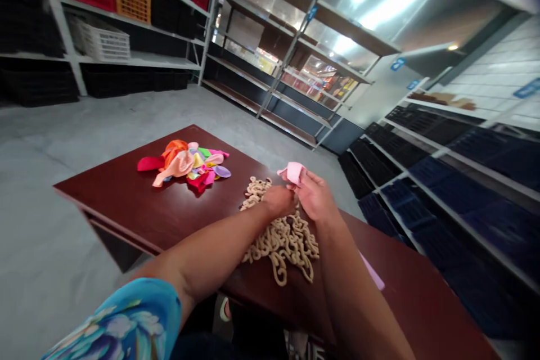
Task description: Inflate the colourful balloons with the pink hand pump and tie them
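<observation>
Where right fingers [304,181] meet, pink balloon [292,171] pinched

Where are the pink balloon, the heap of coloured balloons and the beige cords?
pink balloon [292,171], head view, its flat body
heap of coloured balloons [181,162], head view, the peach balloon
beige cords [283,243], head view, middle of the pile

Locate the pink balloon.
Head view, right of centre: the pink balloon is pinched in the right hand, above the beige cord pile, right of the balloon heap.
</observation>
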Demonstrator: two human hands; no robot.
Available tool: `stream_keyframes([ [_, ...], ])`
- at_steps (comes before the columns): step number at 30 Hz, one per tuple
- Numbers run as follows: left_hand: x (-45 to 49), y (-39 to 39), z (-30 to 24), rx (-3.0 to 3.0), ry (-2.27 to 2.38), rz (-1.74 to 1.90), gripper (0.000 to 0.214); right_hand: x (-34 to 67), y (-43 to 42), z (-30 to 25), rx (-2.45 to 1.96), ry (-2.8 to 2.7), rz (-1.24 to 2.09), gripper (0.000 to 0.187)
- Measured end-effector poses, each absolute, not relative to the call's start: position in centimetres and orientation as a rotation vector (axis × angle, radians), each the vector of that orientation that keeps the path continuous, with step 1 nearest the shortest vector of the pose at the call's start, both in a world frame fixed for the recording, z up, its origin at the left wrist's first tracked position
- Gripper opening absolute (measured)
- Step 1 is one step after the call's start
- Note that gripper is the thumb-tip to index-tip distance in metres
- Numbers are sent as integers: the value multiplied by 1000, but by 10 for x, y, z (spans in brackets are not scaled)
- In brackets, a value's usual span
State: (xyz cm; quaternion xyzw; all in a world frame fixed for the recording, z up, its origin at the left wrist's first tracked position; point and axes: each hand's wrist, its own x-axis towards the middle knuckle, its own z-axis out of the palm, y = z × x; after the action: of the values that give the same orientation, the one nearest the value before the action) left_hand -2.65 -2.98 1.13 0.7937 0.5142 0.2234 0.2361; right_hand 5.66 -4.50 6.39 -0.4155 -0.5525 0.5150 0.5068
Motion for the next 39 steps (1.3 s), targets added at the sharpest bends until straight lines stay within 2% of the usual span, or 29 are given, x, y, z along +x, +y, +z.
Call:
stream_keyframes([
  [4, -22, -24, -3, 2042, 1470, 906, 38, 110, -52, 42, -1049, -1068, 1132, 33],
  [7, -20, -21, -9, 2139, 1153, 1175, 60, 132, -56, 23, -1155, -1032, 1093, 33],
  [10, -17, -24, -11, 2171, 814, 1163, 70, 137, -61, 7, -1185, -1121, 1141, 31],
  [12, -17, -26, -11, 2105, 662, 1068, 65, 138, -64, 0, -1165, -1177, 1193, 30],
  [16, -15, -27, -10, 1994, 611, 955, 38, 139, -64, -6, -1123, -1181, 1249, 32],
  [23, -12, -26, -8, 1762, 765, 819, 27, 138, -64, -5, -1021, -1061, 1342, 48],
  [28, -20, -17, -1, 1204, 777, 958, 21, 149, -56, -9, -965, -1043, 1054, 39],
  [31, -29, -7, 4, 739, 678, 1024, 21, 162, -48, -19, -1175, -1068, 772, 29],
  [34, -37, -1, 6, 500, 527, 1004, 21, 165, -43, -33, -1403, -1338, 546, 18],
  [39, -36, -2, 4, 495, 566, 1058, 31, 151, -47, -37, -1357, -1645, 583, 21],
])
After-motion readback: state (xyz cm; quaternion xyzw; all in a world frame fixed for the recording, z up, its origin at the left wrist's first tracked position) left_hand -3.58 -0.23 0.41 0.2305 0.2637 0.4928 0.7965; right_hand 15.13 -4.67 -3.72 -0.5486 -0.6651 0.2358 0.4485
